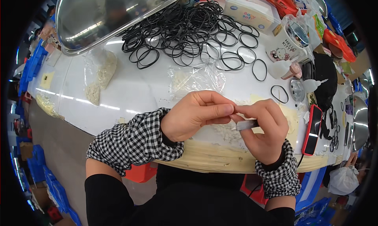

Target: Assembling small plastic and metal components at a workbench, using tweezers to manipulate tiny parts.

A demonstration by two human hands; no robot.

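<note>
My left hand is closed in a pinch, its thumb and fingertips meeting those of my right hand. Whatever sits between the fingertips is too small or hidden to name. Tucked in the curled fingers of my right hand is a short flat grey metal blade-like tool, its far end covered by the fingers. Below both hands, small whitish scraps lie scattered at the table's near edge. A clear plastic bag with pale bits lies just beyond the hands.
Black rubber rings form a heap at the back, beside a large shiny metal bowl. A bag of pale pieces lies left. To the right are a red-cased phone, a white cup and a tissue box.
</note>
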